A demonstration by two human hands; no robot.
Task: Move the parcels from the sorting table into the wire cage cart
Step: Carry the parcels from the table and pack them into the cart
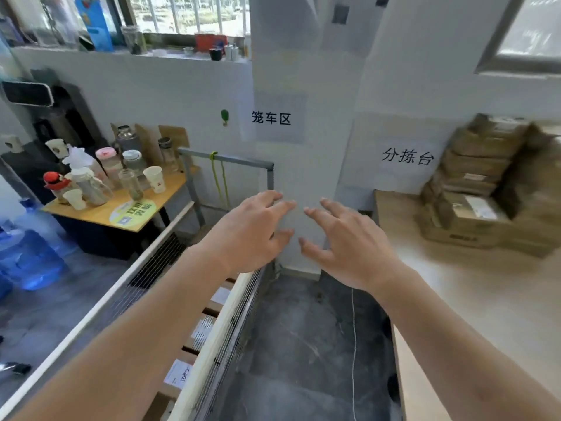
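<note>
Both hands raised mid-air at centre frame, empty, fingers spread and loosely bent, palms down. Left hand (pixel 253 230) just above the far end of the wire cage cart (pixel 212 338); right hand (pixel 346 241) over the gap of dark floor (pixel 303 344) between cart and worktop (pixel 473 299). Fingertips of the two near each other, not touching.

Wire cage cart running from 7 o'clock up toward centre, pale top rails with wire mesh sides, grey metal end frame at 11 o'clock of the hands with a green cord (pixel 218 180) hanging from it. Parcels in the cart (pixel 194 344): brown cartons with white labels, seen between the rails under the left forearm, packed in a row.

Parcels on the worktop (pixel 485 189) stacked at 2 to 3 o'clock, brown cardboard boxes several layers high against the wall, blurred at the right edge. Pale wood worktop stretching from there down to 4 o'clock.

White pillar at 12 o'clock with a paper sign (pixel 271 118) reading 笼车区; second sign (pixel 406 156) at 2 o'clock reading 分拣台.

At 9 to 10 o'clock, a small side table (pixel 133 217) crowded with cups, bottles and jars. Blue water jugs (pixel 27 253) on the floor at 9 o'clock. Window sill with clutter along 11 to 12 o'clock.
</note>
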